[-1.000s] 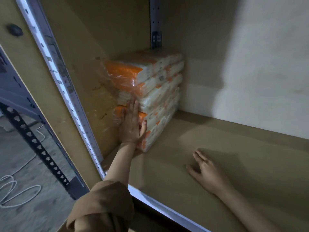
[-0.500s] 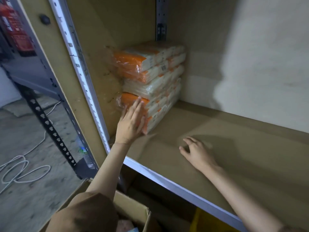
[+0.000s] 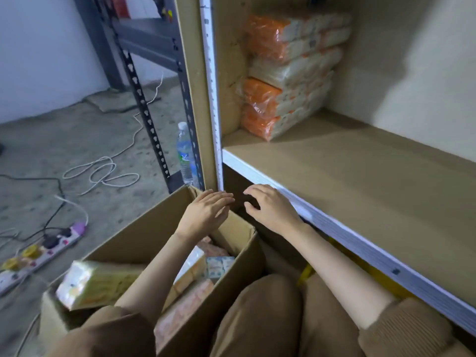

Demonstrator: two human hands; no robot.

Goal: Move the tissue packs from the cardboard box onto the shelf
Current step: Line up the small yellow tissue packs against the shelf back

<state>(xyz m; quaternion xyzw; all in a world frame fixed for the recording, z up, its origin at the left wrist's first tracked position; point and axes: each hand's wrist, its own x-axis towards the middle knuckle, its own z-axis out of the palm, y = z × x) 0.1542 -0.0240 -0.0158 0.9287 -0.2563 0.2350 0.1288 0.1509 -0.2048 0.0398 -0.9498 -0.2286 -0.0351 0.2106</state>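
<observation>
We see one stack of orange packs in the shelf's back left corner; their exact number is blurred. The box below holds at least four more packs, partly hidden by our arms. Our left hand and right hand hover spread and empty over its far edge.

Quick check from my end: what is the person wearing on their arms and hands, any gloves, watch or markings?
Both hands are bare: no gloves, rings or watch visible on the left hand or the right hand. The forearms are uncovered. Brown ribbed knit sleeves are pushed up near the elbows on both arms. No markings show.
</observation>
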